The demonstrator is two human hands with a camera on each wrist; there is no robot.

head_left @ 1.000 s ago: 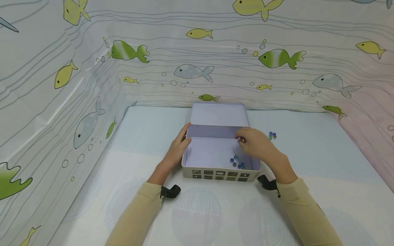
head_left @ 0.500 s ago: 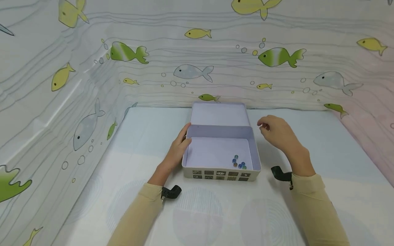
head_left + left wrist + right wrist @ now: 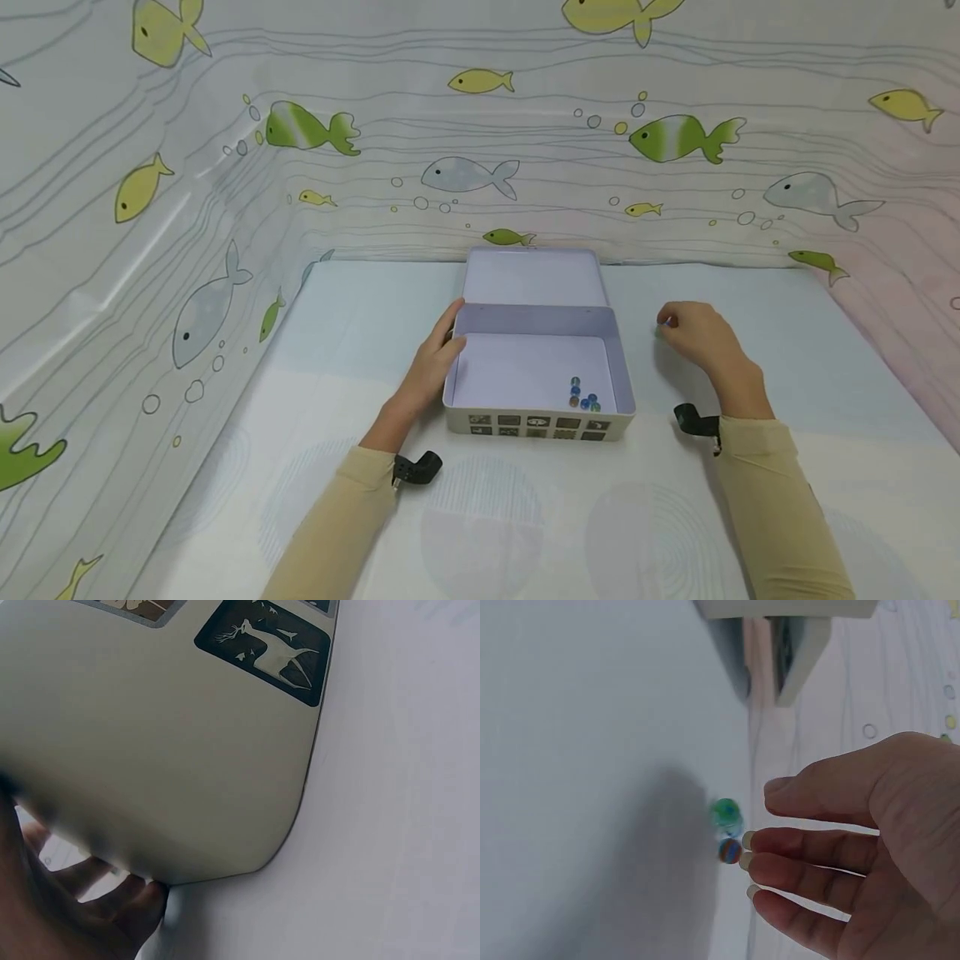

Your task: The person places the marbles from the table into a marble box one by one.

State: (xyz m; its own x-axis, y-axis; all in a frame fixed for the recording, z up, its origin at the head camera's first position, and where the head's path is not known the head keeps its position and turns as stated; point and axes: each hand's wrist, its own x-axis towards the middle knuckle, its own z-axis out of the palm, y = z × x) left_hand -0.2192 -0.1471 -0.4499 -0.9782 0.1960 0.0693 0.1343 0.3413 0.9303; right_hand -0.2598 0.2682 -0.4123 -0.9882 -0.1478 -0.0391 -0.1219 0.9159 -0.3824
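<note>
While the left hand (image 3: 432, 365) grips the box (image 3: 534, 321), presumably steadying it, the empty, loosely parted right hand (image 3: 703, 337) hovers by marbles (image 3: 725, 811).

Both forearms (image 3: 330, 525) reach forward, well apart. The left hand (image 3: 433, 362) spreads its thumb from the fingers; the right hand (image 3: 699, 335) bends inward, thumb and slightly bent fingers parted.

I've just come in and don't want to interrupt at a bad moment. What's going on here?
A person's left hand holds the left side of an open box, its lid tipped back. The right hand is over the table to the right of the box, its fingers close to a green marble and a reddish marble; no marble shows in its grasp. A small cluster of marbles lies inside the box, in the near right corner.
</note>
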